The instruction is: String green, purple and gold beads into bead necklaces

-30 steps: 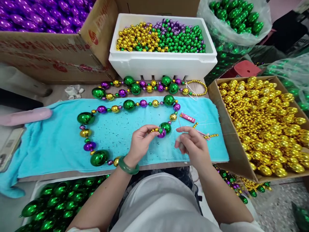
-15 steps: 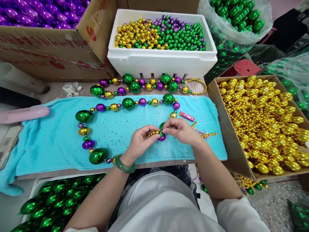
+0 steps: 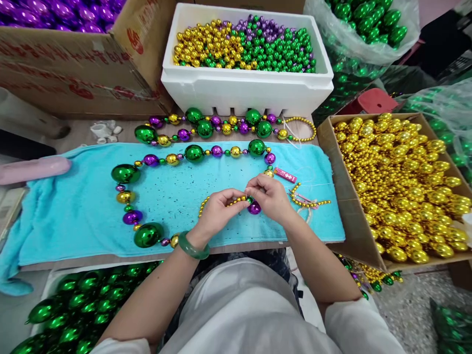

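Note:
My left hand [image 3: 217, 209], with a green bangle [image 3: 192, 246] at its wrist, pinches a strand of small gold beads [image 3: 236, 200]; a loop of that strand shows behind the fingers. Fingertips of my right hand [image 3: 268, 195] meet the left ones at the strand's end, pinching something too fine to make out, perhaps thread. Just below lies a purple bead [image 3: 254, 206]. A necklace of large green, purple and gold beads [image 3: 194, 153] curves round the blue towel [image 3: 88, 221], partly hidden by my hands. Right of them are a pink-labelled packet [image 3: 285, 175] and a short gold bead piece [image 3: 311, 202].
Behind the towel lies another bead necklace [image 3: 204, 129], before a white foam box [image 3: 247, 86] of small beads. A carton [image 3: 354, 216] of gold beads stands right, a carton of purple beads [image 3: 66, 69] back left. Large green beads [image 3: 73, 300] lie low at left.
My right hand has shifted slightly left and up, and more of the gold strand shows behind my left hand. The view has moved a little.

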Demonstrator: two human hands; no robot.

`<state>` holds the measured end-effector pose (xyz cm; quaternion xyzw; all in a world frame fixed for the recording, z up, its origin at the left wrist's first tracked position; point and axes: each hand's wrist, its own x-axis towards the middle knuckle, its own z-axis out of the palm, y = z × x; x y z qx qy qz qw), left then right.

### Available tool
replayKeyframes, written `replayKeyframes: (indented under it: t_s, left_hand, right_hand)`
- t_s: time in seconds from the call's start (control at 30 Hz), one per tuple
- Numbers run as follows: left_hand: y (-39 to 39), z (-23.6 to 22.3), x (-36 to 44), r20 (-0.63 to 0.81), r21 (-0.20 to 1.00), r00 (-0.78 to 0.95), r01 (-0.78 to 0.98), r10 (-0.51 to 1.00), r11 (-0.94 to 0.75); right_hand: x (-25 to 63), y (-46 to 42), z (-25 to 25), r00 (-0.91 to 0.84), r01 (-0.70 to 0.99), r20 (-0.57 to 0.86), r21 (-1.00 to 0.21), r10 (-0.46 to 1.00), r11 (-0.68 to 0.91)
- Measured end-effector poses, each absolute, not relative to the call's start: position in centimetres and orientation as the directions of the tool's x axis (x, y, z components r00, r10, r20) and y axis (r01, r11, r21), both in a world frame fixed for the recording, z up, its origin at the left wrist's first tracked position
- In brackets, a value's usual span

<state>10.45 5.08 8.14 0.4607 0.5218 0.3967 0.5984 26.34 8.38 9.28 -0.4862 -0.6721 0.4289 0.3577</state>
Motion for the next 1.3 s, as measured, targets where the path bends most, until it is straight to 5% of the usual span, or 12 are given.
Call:
replayKeyframes:
  t_s: [0.2, 0.5, 0.63, 0.73, 1.0, 1.17, 1.3]
  left_hand:
    - [4.8, 7.1, 10.6, -0.314, 0.946, 0.056, -0.062, 0.948, 0.317]
    - [4.9, 7.2, 10.2, -0.313, 0.947, -0.014, -0.078, 0.950, 0.311]
    - [4.9, 6.8, 10.0, -0.290, 0.954, -0.017, -0.090, 0.957, 0.287]
    - [4.8, 6.5, 9.9, -0.281, 0.954, -0.008, -0.111, 0.960, 0.279]
    - [4.8, 6.5, 9.9, -0.286, 0.949, -0.004, -0.139, 0.958, 0.282]
    - [4.9, 6.4, 9.9, -0.298, 0.939, -0.026, -0.185, 0.954, 0.289]
    - [4.8, 6.2, 9.9, -0.301, 0.938, -0.038, -0.190, 0.953, 0.289]
  right_hand:
    - [26.7, 8.1, 9.5, -0.153, 0.442, -0.138, -0.895, 0.979, -0.057]
    - [29.8, 6.8, 9.0, -0.061, 0.403, -0.066, -0.915, 0.996, -0.036]
    - [30.1, 5.8, 9.4, -0.061, 0.595, -0.235, -0.788, 0.970, -0.154]
    - [30.7, 5.7, 9.7, 0.001, 0.663, -0.183, -0.736, 0.983, -0.137]
    - [32.3, 6.1, 10.7, 0.207, 0.255, -0.007, -0.965, 0.978, -0.061]
    - [29.8, 4.7, 11.2, 0.162, 0.022, -0.073, -0.997, 0.984, -0.077]
    - [27.8, 3.6, 11.3, -0.044, -0.135, -0.232, -0.962, 0.972, -0.236]
